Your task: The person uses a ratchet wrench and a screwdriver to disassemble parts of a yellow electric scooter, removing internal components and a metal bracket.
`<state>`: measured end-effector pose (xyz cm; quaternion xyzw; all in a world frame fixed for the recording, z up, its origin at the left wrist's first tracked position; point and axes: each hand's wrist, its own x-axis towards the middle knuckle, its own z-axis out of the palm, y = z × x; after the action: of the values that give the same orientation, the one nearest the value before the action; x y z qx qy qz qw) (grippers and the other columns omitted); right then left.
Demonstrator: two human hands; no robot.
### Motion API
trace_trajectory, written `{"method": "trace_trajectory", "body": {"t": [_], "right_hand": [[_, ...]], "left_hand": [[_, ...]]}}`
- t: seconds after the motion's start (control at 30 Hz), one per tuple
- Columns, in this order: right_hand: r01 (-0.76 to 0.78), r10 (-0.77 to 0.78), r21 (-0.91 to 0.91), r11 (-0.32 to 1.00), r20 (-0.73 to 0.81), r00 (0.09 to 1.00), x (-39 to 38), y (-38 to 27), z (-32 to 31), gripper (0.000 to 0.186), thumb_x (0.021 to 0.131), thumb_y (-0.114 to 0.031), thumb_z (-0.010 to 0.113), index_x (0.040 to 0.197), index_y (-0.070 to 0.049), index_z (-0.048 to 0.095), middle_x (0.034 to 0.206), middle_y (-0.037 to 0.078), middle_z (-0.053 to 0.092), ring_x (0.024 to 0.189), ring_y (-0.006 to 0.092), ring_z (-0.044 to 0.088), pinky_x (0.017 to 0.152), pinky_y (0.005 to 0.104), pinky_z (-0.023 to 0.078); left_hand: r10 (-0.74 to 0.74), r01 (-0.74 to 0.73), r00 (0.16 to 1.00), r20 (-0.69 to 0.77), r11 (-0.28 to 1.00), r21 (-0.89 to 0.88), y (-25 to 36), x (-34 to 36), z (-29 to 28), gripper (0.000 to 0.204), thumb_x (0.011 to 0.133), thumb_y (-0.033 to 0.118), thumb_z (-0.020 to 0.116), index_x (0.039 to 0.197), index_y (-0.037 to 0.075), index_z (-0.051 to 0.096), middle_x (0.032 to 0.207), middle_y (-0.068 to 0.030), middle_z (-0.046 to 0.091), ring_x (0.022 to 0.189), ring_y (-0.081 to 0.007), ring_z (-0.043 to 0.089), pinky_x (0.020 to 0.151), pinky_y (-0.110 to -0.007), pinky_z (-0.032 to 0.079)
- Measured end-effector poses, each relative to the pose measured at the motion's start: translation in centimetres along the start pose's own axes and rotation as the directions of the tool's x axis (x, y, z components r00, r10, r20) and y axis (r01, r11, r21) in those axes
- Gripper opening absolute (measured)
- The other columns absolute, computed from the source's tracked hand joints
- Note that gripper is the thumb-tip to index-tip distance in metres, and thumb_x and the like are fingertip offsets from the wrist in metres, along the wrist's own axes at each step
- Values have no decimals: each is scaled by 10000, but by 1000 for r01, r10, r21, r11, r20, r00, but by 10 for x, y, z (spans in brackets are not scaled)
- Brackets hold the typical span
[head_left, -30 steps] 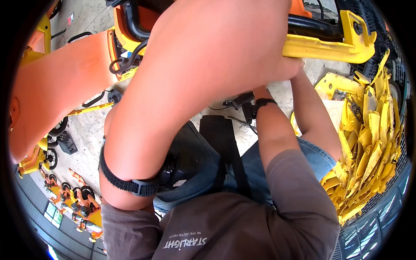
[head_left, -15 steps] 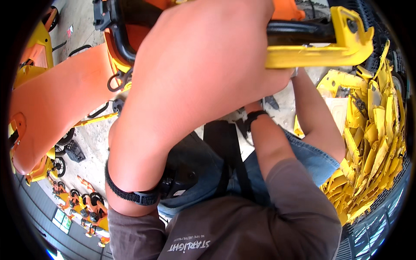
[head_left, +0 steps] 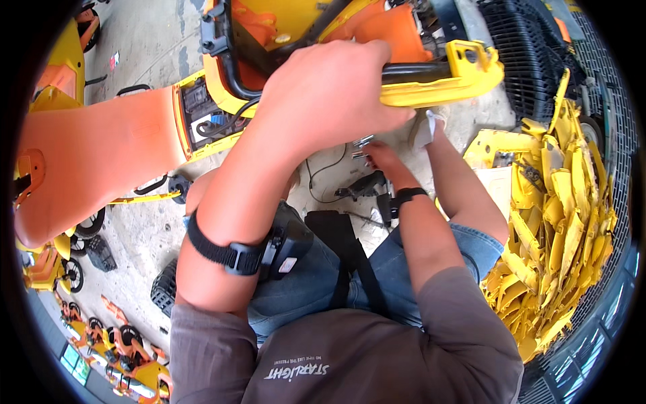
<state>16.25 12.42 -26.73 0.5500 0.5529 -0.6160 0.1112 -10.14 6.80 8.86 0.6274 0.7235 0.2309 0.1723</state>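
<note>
My left hand (head_left: 336,97) reaches across the yellow and orange vehicle body and closes over its black tubular bar (head_left: 420,72). A yellow plastic trim (head_left: 441,92) runs along the bar, beside my thumb. The fingertips are hidden behind the back of the hand. Lower down, between my legs, my right hand (head_left: 385,159) is closed with small silver metal pieces (head_left: 362,146) at its fingertips; their exact kind is too small to tell. Close to the right wrist, a black tool-like object (head_left: 363,185) lies near a thin dark cable (head_left: 313,176).
Left of me, a long orange panel (head_left: 101,138) joins the body beside an open bay with wiring (head_left: 205,118). A pile of broken yellow plastic panels (head_left: 555,229) stands at right. Black crates (head_left: 521,57) are at the back right. Several orange-yellow vehicles (head_left: 124,350) stand at lower left.
The view has drawn back, and the vehicle body looks smaller. My left hand stays at the bar. The right hand and the silver pieces, formerly hidden behind my left arm, now show.
</note>
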Motion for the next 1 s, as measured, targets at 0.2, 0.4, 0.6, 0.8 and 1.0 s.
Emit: {"method": "trace_trajectory", "body": {"t": [0.2, 0.4, 0.6, 0.8, 1.0], "right_hand": [[1, -109, 553, 833, 161, 981, -105, -106, -109, 215, 998, -278, 660, 1086, -82, 664, 736, -18, 566, 646, 119, 523, 650, 281, 474], [283, -352, 600, 748, -3, 936, -172, -150, -161, 294, 1019, -357, 644, 1052, -66, 662, 708, -5, 569, 625, 121, 530, 610, 297, 463], [634, -528, 626, 453, -384, 757, -180, -179, -192, 397, 1015, -488, 620, 1050, -95, 664, 901, 22, 685, 766, 141, 623, 667, 300, 496], [755, -536, 475, 452, -532, 656, -174, -214, -202, 352, 1030, -382, 643, 1166, -57, 642, 895, 31, 679, 773, 120, 639, 669, 284, 529], [680, -538, 224, 698, -464, 704, -153, -244, -178, 214, 1005, -234, 702, 1083, -45, 641, 884, 25, 684, 673, 105, 626, 623, 233, 527]], "left_hand": [[-33, 38, 989, 142, 999, -36, 4, 0, -14, 668, 781, 476, 800, 1196, -30, 665, 948, -252, 718, 943, -411, 703, 837, -460, 557], [-52, 53, 988, 148, 999, -2, 8, -7, -13, 643, 841, 475, 766, 1256, 2, 633, 1075, -225, 728, 1031, -379, 700, 896, -460, 552], [18, -17, 998, 67, 1000, -13, 8, -18, -2, 516, 863, 443, 760, 1091, 7, 605, 1026, -194, 703, 992, -379, 687, 841, -473, 555], [24, -19, 996, 90, 998, -54, 14, -30, 10, 475, 822, 384, 807, 1013, 21, 569, 932, -162, 691, 877, -357, 697, 765, -450, 565], [50, -39, 988, 147, 997, -73, 26, -37, 22, 481, 794, 345, 833, 1029, 16, 571, 902, -151, 678, 867, -337, 699, 753, -428, 568]]}}
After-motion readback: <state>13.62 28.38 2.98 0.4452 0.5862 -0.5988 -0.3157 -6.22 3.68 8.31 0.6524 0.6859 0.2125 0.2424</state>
